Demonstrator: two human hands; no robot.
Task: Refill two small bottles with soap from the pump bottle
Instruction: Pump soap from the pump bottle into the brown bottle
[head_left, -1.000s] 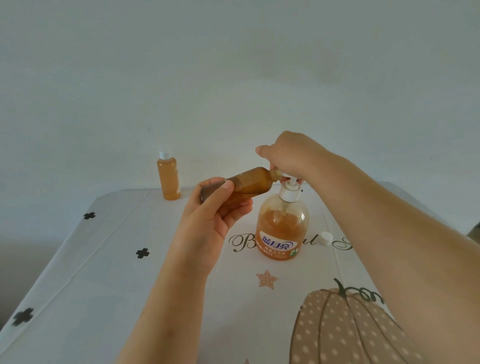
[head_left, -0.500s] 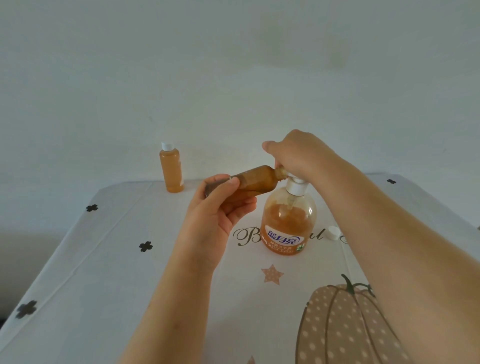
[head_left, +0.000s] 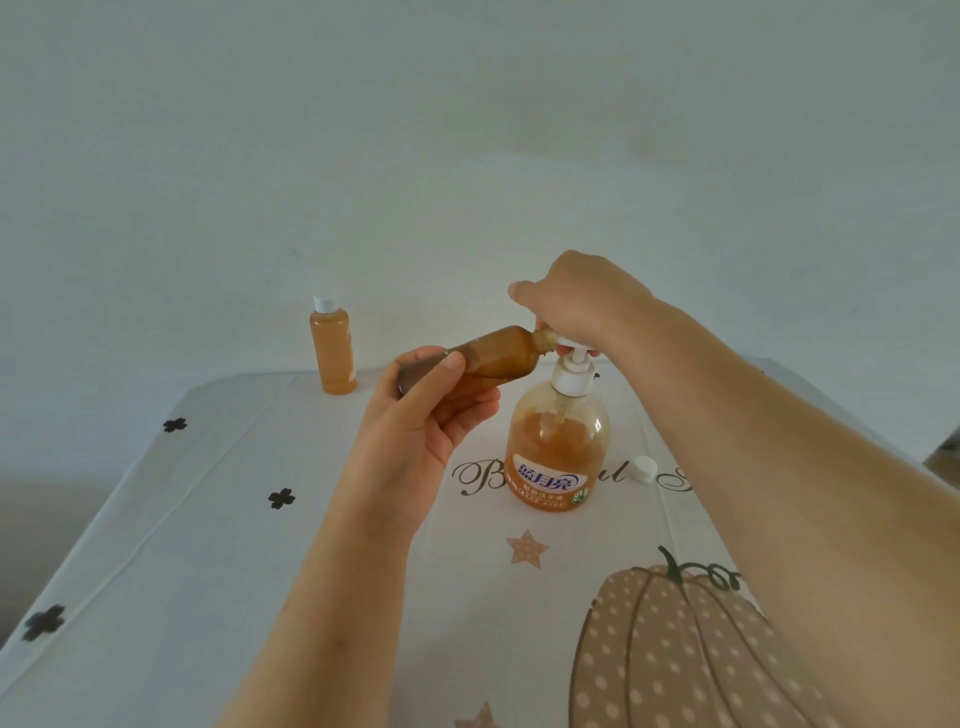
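Gripped in the left hand (head_left: 415, 431), with the thumb on top and the curled fingers underneath, a small bottle (head_left: 488, 356) is held nearly on its side, its base toward the palm and its neck tilted slightly up and away to the right. Brownish soap is seen inside it. Its open mouth is set against the spout of the pump head (head_left: 571, 364), just right of the grip. The pump head is covered by the right hand (head_left: 576, 306), whose fingers are curled down over it; whether it is being pressed down cannot be told. Under that hand the pump bottle (head_left: 558, 447) is stood upright on the table (head_left: 208, 545), just right of and lower than the left hand, roughly half filled with orange soap, its blue and white label turned toward the camera. A white cap (head_left: 644, 469) is laid on the cloth to the right of the pump bottle, apart from it. A second bottle (head_left: 332, 345), capped in white and filled with orange soap, is stood upright to the left of and beyond the grip, near the far table edge. A pumpkin print (head_left: 675, 649) is seen on the cloth nearer than both hands.
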